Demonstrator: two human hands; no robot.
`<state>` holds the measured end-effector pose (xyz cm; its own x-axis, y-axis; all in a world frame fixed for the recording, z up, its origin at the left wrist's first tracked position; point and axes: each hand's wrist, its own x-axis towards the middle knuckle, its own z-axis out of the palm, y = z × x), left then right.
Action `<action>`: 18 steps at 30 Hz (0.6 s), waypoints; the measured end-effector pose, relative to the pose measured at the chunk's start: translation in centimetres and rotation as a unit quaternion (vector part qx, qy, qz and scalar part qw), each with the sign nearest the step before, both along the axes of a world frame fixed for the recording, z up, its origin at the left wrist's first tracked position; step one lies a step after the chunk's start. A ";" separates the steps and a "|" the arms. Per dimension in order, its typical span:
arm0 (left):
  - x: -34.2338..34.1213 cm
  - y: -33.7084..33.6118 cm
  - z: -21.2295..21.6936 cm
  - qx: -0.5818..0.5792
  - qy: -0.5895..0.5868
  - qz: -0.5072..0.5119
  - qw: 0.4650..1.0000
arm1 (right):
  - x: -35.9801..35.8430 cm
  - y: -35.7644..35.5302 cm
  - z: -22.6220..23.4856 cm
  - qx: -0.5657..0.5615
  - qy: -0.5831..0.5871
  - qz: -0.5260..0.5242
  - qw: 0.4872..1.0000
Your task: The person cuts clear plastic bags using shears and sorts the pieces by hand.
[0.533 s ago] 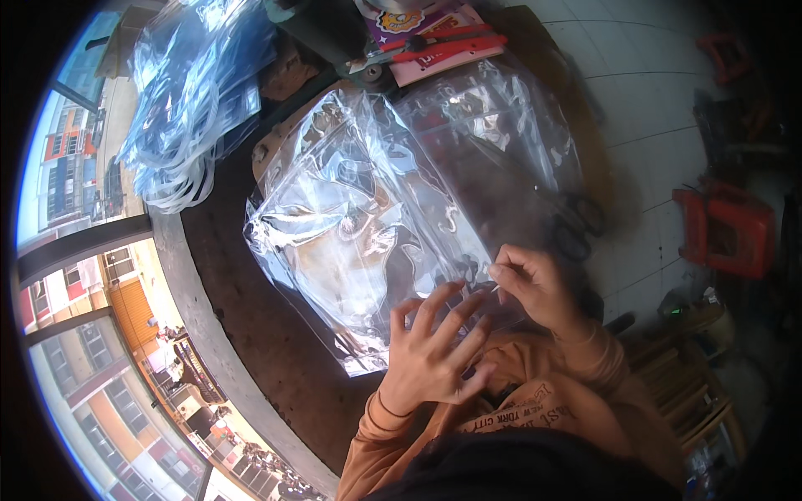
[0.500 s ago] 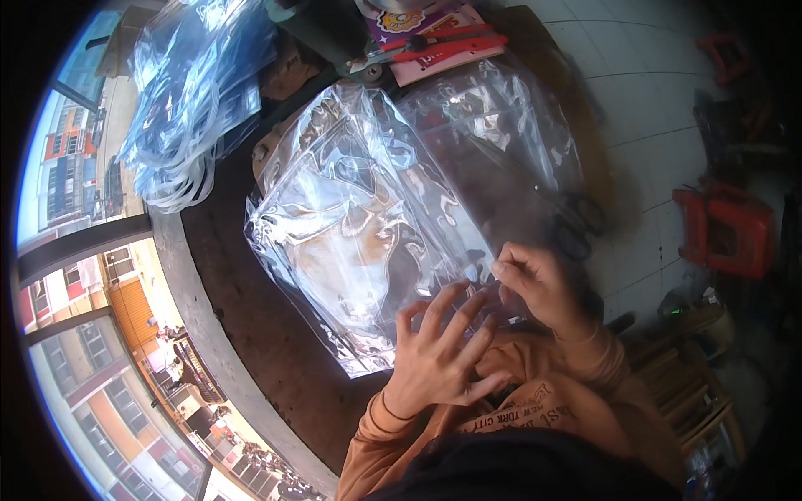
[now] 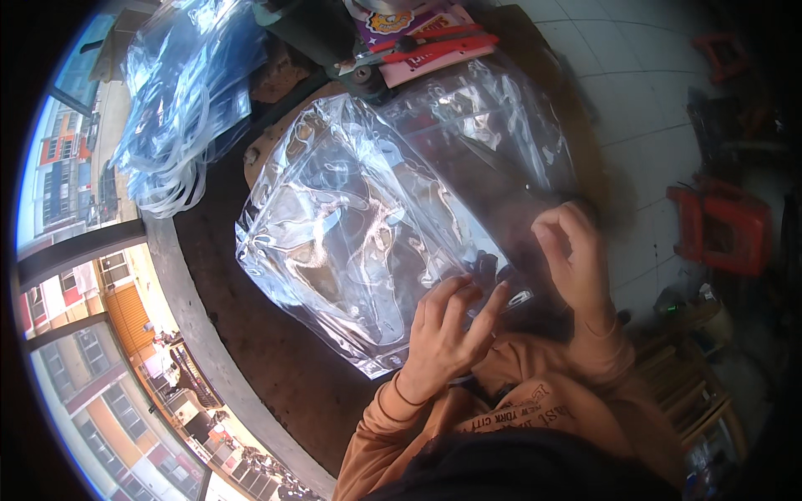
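Left hand (image 3: pixel 449 334): yours, fingers spread and curled, tips pressing on the near edge of the clear plastic bag (image 3: pixel 368 250); nothing enclosed in the palm. Sleeve orange.

Right hand (image 3: pixel 575 263): yours, fingers bent together at the bag's right near edge, thumb and forefinger closed as if pinching the plastic; the exact hold is blurred, so you cannot tell for certain.

Clear plastic bag: large, crinkled, glossy, lying flat across the dark round surface (image 3: pixel 251 367), directly in front of you, between both hands and the far edge.

Pile of clear plastic bags (image 3: pixel 188 92): far left on the surface, well apart from your hands, with whitish cord handles hanging off its near side.

Red-handled pliers (image 3: pixel 434 43): far edge, resting on a pink card.

Red plastic stool (image 3: pixel 723 234): on the tiled floor, to your right.
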<state>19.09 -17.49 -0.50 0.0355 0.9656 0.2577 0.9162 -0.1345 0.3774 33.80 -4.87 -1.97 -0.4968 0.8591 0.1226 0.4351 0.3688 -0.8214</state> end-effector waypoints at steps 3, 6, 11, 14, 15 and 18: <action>0.0 0.0 0.0 0.013 0.008 0.002 1.000 | 0.8 0.5 0.6 0.086 -0.132 -0.041 0.987; 0.0 -0.1 0.2 0.015 0.002 0.005 1.000 | 1.3 0.3 0.4 0.078 -0.220 -0.008 0.972; -0.1 -0.1 1.1 0.025 0.028 0.002 0.999 | 2.0 0.4 -0.4 0.028 -0.197 0.008 0.980; -0.3 -0.3 1.5 0.009 0.028 -0.004 1.000 | 3.0 0.9 -0.2 0.048 -0.182 0.019 0.982; -0.3 -0.3 1.7 0.003 0.032 -0.005 0.999 | 3.4 1.0 -0.1 0.027 -0.164 0.027 0.986; -0.2 -0.3 1.8 -0.004 0.032 -0.010 0.999 | 4.5 1.3 0.2 -0.048 -0.115 0.045 0.991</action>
